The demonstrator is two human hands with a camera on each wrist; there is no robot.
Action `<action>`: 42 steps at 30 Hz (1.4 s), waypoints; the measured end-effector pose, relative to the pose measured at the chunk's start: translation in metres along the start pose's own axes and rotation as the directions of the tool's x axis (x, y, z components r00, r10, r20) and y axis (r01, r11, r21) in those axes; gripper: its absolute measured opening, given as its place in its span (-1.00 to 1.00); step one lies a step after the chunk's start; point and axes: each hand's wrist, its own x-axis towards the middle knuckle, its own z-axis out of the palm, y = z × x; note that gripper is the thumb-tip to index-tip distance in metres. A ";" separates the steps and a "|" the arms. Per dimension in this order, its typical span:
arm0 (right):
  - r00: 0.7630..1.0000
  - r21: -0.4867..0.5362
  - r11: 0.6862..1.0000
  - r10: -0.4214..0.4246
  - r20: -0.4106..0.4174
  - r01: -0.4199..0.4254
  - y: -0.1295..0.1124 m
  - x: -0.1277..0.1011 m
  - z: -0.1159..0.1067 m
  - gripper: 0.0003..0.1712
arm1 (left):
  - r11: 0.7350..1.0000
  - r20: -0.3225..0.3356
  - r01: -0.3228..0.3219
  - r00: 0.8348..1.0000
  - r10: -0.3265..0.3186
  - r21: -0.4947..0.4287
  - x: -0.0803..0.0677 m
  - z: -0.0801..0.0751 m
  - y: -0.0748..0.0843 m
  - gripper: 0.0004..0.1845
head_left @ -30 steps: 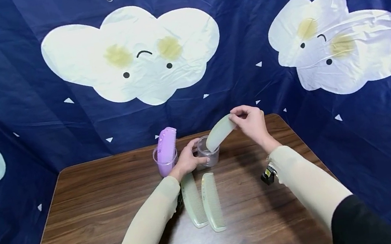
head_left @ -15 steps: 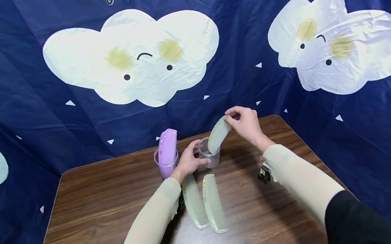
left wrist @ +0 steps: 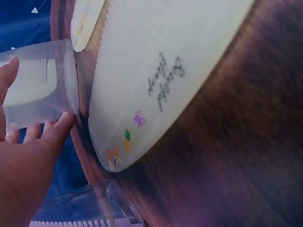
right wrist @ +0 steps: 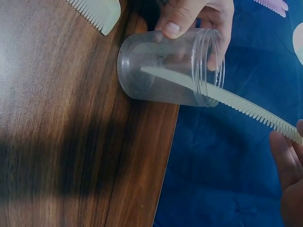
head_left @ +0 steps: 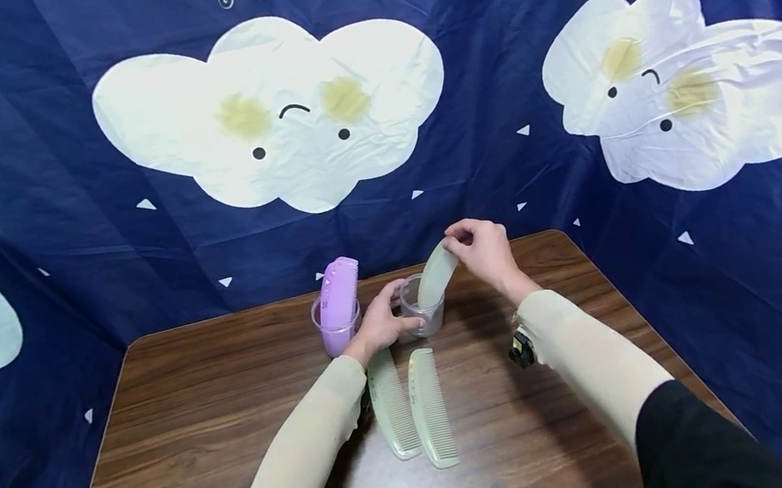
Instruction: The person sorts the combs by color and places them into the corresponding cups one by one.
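Observation:
My left hand [head_left: 378, 323] grips a clear plastic jar [head_left: 433, 323] at the table's back, thumb on the near side and fingers round the far side. Between thumb and fingers, my right hand [head_left: 487, 253] pinches the upper end of a pale green comb [head_left: 436, 278]. That comb leans at a slant, its lower part inside the jar. In the right wrist view the comb's tip [right wrist: 161, 73] reaches well past the threaded rim, towards the jar's base. Two more pale green combs, a left one [head_left: 392, 412] and a right one [head_left: 428, 407], lie side by side below the left hand.
Left of the left hand, a second clear jar [head_left: 314, 316] holds purple combs [head_left: 340, 295] standing upright; their number is unclear. The brown wooden table [head_left: 218, 405] ends just behind the jars, against a blue cloth [head_left: 158, 262] with white clouds.
My right hand has moved left and slightly down, tilting the comb steeper and deeper into the jar. The left hand keeps its hold on the jar.

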 end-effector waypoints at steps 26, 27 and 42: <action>0.989 0.058 0.996 0.063 0.132 -0.071 0.018 -0.014 -0.008 -0.70 | 1.000 -0.004 -0.007 1.000 0.007 0.028 -0.001 0.001 -0.001 -0.03; 0.988 0.060 0.995 0.064 0.139 -0.073 0.019 -0.014 -0.009 -0.69 | 1.000 -0.005 -0.002 1.000 0.003 0.031 -0.001 0.001 -0.001 -0.03; 0.983 0.046 0.999 -0.013 0.184 0.005 0.023 -0.017 -0.024 -0.66 | 0.999 0.000 -0.025 1.000 0.025 0.034 0.000 0.002 0.003 -0.04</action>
